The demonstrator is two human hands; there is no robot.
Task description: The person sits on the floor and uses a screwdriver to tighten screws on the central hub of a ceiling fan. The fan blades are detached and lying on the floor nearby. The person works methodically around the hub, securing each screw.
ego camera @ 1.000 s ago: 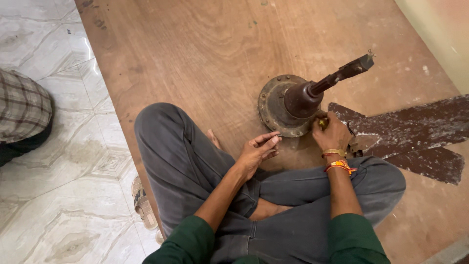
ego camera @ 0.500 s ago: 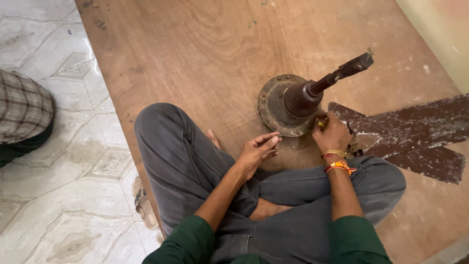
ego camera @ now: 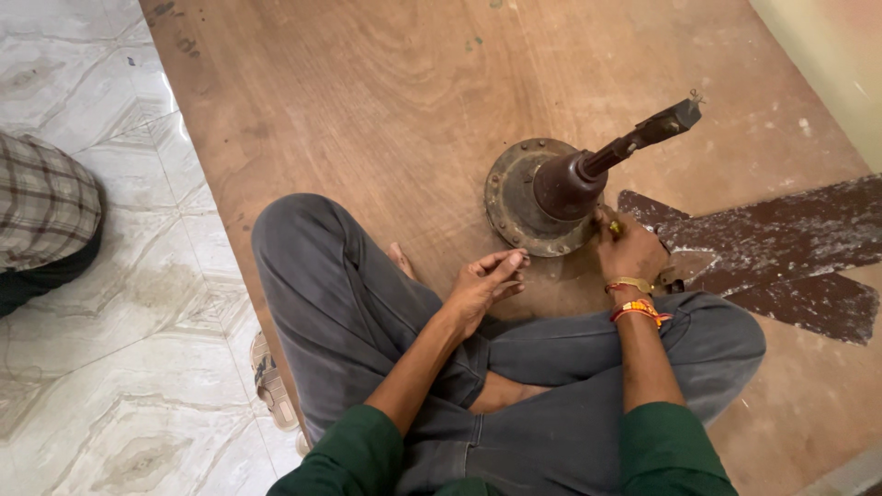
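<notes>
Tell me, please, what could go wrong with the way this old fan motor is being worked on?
The fan motor leans on its rim, its rod tilted up, so it might roll. The right hand grips a small yellow-handled tool at the rim; a slip could jab the left hand, which hovers close by. Bare feet lie near the heavy housing.

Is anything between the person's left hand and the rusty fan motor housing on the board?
Nothing visible. The left hand hovers with only bare wooden board between it and the rusty fan motor housing. The right hand is already at the housing's rim, on the other side.
</notes>
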